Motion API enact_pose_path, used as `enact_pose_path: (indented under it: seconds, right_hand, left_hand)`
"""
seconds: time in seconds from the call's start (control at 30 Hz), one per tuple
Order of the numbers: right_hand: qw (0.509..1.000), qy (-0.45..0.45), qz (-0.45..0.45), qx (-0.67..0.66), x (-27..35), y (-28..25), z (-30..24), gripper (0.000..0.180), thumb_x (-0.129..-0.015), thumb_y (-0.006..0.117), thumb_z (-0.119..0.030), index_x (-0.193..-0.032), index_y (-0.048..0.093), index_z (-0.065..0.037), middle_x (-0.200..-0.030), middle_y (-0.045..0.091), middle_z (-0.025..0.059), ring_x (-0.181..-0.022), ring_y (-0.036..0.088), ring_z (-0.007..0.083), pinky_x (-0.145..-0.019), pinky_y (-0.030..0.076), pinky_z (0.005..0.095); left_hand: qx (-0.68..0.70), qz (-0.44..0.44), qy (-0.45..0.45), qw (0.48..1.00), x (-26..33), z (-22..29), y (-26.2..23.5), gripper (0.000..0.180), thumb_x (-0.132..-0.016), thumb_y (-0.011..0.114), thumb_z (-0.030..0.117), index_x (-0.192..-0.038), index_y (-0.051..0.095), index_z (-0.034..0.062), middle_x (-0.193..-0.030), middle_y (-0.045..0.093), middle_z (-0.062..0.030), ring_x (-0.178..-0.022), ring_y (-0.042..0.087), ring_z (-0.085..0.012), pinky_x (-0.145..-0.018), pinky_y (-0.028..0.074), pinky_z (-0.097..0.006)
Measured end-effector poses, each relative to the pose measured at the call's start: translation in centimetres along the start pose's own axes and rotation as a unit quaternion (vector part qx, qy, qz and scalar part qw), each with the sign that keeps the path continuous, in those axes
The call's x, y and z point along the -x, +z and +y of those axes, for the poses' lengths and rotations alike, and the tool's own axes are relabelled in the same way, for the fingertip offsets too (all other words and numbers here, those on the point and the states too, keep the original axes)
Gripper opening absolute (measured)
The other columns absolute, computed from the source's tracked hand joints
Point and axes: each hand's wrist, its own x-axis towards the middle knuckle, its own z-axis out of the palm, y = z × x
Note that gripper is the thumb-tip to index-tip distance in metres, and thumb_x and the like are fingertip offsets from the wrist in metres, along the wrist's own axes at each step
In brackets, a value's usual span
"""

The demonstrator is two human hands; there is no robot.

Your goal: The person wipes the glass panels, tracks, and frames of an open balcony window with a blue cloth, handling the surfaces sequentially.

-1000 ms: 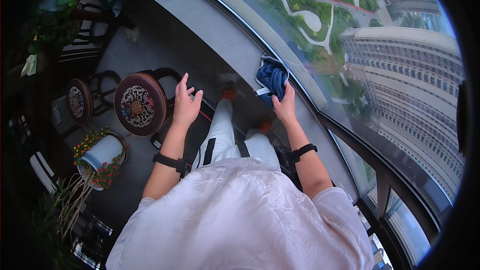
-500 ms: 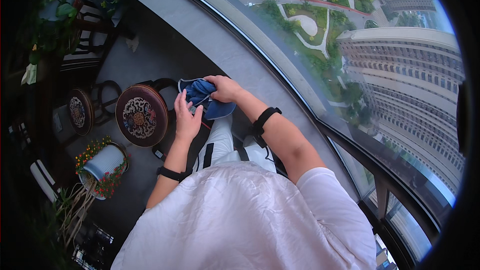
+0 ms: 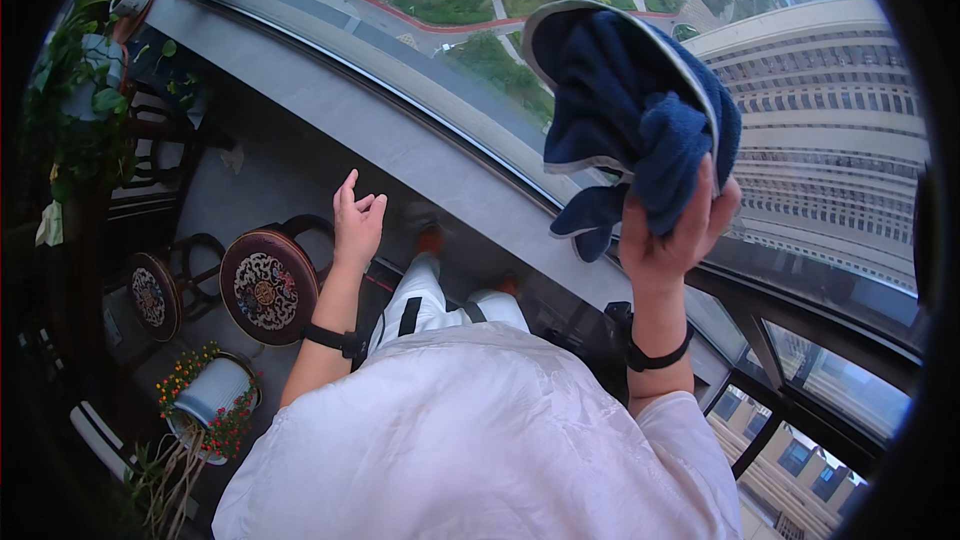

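My right hand (image 3: 672, 240) is raised high at the right, in front of the window glass (image 3: 490, 90). It grips a dark blue cleaning cloth (image 3: 640, 90) with pale grey edging, bunched and hanging in loose folds. Whether the cloth touches the glass I cannot tell. Lower and to the left, my left hand (image 3: 358, 225) hangs in the air with nothing in it, its fingers apart. Black bands circle both my wrists.
A grey window sill (image 3: 330, 100) runs diagonally below the glass. Left of me stand two round patterned stools (image 3: 268, 287), (image 3: 153, 297) and a pale flowerpot (image 3: 213, 390) with red and yellow blooms. Green plants (image 3: 85, 110) crowd the far left.
My right hand has lifted the cloth from waist level up to the right, before the window. My left hand has come away from the cloth and stays low. The view has shifted slightly.
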Motion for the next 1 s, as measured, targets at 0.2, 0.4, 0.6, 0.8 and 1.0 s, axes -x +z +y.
enact_pose_path:
  seconds: [0.2, 0.4, 0.6, 0.8, 1.0]
  right_hand:
    - [0.900, 0.190, -0.389, 0.041, 13.3, 9.0, 0.6, 0.051, -0.068, 0.064, -0.010, -0.116, 0.062, -0.024, -0.099, 0.053, 0.0112, -0.083, 0.058, 0.0299, -0.067, 0.051, 0.0396]
    - [0.748, 0.550, -0.278, -0.247, 22.6, 1.5, 0.5, 0.050, -0.073, 0.063, -0.015, -0.122, 0.058, -0.013, -0.107, 0.059, 0.0163, -0.098, 0.059, 0.0333, -0.086, 0.048, 0.0390]
    - [0.751, 0.531, -0.249, -0.304, 21.2, -7.9, -1.1, 0.057, -0.075, 0.072, -0.018, -0.126, 0.052, -0.004, -0.114, 0.056, 0.0116, -0.104, 0.056, 0.0235, -0.091, 0.044, 0.0319]
    - [0.784, 0.547, -0.102, -0.275, 22.9, -13.5, -1.5, 0.046, -0.081, 0.071, -0.023, -0.123, 0.057, -0.008, -0.111, 0.061, 0.0113, -0.102, 0.060, 0.0231, -0.089, 0.046, 0.0313]
    - [0.709, 0.612, 0.164, -0.309, 26.7, -18.6, 0.9, 0.032, -0.092, 0.058, -0.011, -0.122, 0.054, -0.002, -0.099, 0.062, 0.0022, -0.084, 0.057, 0.0065, -0.073, 0.047, 0.0205]
  left_hand:
    - [-0.030, -0.186, 0.108, 0.976, 1.0, 3.9, 5.4, 0.052, -0.088, 0.060, 0.009, -0.136, 0.040, 0.0040, -0.138, 0.033, -0.0166, -0.107, 0.057, -0.0243, -0.084, 0.051, -0.031]
    - [-0.051, -0.353, 0.020, 0.934, 3.3, 4.5, 8.7, 0.048, -0.089, 0.063, 0.021, -0.130, 0.049, 0.0013, -0.127, 0.050, -0.0175, -0.107, 0.058, -0.0211, -0.088, 0.047, -0.030]
    - [-0.020, -0.562, -0.283, 0.777, 8.7, 9.3, 15.4, 0.073, -0.086, 0.053, 0.060, -0.136, 0.042, 0.0080, -0.133, 0.047, -0.0170, -0.118, 0.048, -0.0336, -0.101, 0.034, -0.044]
    - [0.144, -0.582, -0.194, 0.776, 12.8, 11.4, 20.1, 0.039, -0.090, 0.060, 0.016, -0.126, 0.045, 0.0096, -0.108, 0.059, -0.0052, -0.098, 0.058, -0.0137, -0.086, 0.046, -0.031]
    - [0.125, -0.667, -0.077, 0.731, 16.4, 13.4, 24.8, 0.031, -0.079, 0.055, -0.002, -0.104, 0.048, 0.0140, -0.095, 0.051, 0.0002, -0.089, 0.049, -0.0098, -0.078, 0.038, -0.021]
